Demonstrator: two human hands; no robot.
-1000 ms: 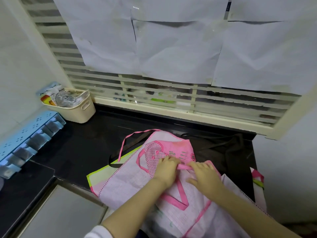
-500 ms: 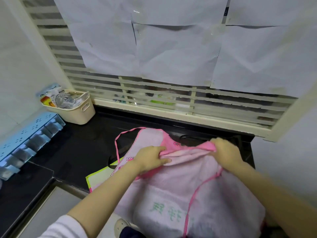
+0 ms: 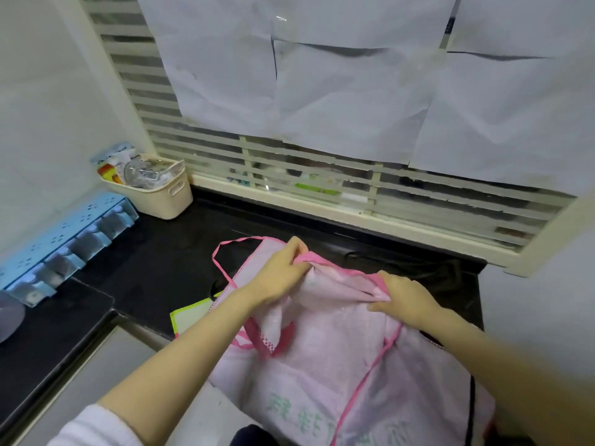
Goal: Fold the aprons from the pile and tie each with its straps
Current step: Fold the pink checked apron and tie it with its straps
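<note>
Basket [image 3: 161,201], blue rack [image 3: 64,239] left, pink apron [image 3: 338,358] over green-edged apron [image 3: 190,320]

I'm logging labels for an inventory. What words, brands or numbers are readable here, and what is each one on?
No text here is clear enough to quote.
Green print on the pink apron: a row of characters, blurred and cut off by the frame edge, unreadable.
Packets in the cream basket: coloured print, too small and blurred to read.
Paper sheets over the window: no writing shows.
</note>
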